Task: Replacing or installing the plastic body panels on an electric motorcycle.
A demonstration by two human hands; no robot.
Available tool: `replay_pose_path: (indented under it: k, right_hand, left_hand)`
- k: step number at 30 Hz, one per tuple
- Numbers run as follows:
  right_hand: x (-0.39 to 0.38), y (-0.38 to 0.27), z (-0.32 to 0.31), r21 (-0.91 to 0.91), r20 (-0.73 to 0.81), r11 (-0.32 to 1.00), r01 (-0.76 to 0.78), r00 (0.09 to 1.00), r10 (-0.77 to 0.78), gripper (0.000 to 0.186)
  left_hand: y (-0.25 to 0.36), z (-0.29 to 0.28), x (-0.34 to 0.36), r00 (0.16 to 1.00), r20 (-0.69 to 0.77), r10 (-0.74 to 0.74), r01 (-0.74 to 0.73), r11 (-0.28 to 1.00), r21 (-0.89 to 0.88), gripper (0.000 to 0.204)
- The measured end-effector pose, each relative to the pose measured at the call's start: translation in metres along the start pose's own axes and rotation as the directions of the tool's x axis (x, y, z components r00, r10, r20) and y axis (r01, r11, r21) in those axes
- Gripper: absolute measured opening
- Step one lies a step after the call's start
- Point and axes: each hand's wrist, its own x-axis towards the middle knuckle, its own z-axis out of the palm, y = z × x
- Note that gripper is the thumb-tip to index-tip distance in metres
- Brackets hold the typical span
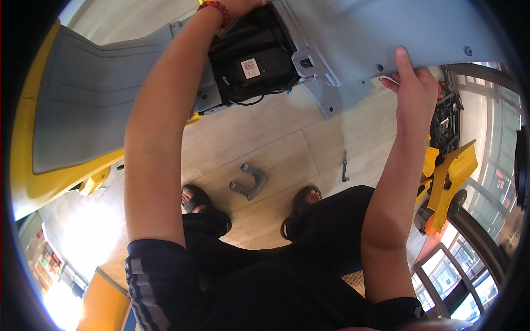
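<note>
A large grey plastic panel (pixel 353 33) spans the top right, with round holes along its lower edge. My right hand (pixel 413 83) grips that edge, one finger on the face and the others curled by the rim. Left of the panel lies a black compartment (pixel 254 49) of a yellow and grey vehicle body, probably a scooter, with a white label (pixel 250 68) and a thin black cable. My left hand (pixel 243 6) reaches over the compartment's far side; the picture's top edge cuts off most of its fingers. A metal latch plate (pixel 312 65) sits at the seam.
A grey U-shaped plastic part (pixel 248 181) lies on the floor between my feet. A thin dark tool (pixel 345 166) lies to the right. Yellow body parts (pixel 450 182) stand at the right near the glass front. The yellow and grey bodywork (pixel 94 105) fills the left.
</note>
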Motion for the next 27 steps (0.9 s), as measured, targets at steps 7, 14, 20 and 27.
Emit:
replay_pose_path:
  k: [7, 14, 20, 27]
  right_hand:
    - [-0.0021, -0.003, 0.001, -0.038, -0.004, 0.998, -0.045, 0.999, 0.045, 0.043]
    - [0.0045, -0.0012, 0.0021, -0.001, -0.001, 1.0, -0.011, 1.0, 0.011, 0.044]
    - [0.0036, -0.0029, -0.0045, -0.041, 0.008, 0.999, -0.027, 1.0, 0.027, 0.046]
    - [0.0041, -0.0041, -0.0015, -0.072, 0.002, 0.997, 0.012, 1.0, -0.011, 0.048]
  left_hand:
    - [0.0053, 0.0044, 0.0005, 0.997, -0.077, 0.024, -0.017, 0.996, 0.086, 0.038]
    - [0.0056, 0.0051, 0.0041, 0.993, -0.121, -0.012, 0.013, 1.0, 0.008, 0.035]
    - [0.0016, 0.008, -0.0006, 0.99, -0.134, 0.036, -0.049, 0.994, -0.095, 0.037]
    - [0.0014, 0.0075, 0.0022, 0.987, -0.163, -0.005, -0.003, 0.999, -0.048, 0.038]
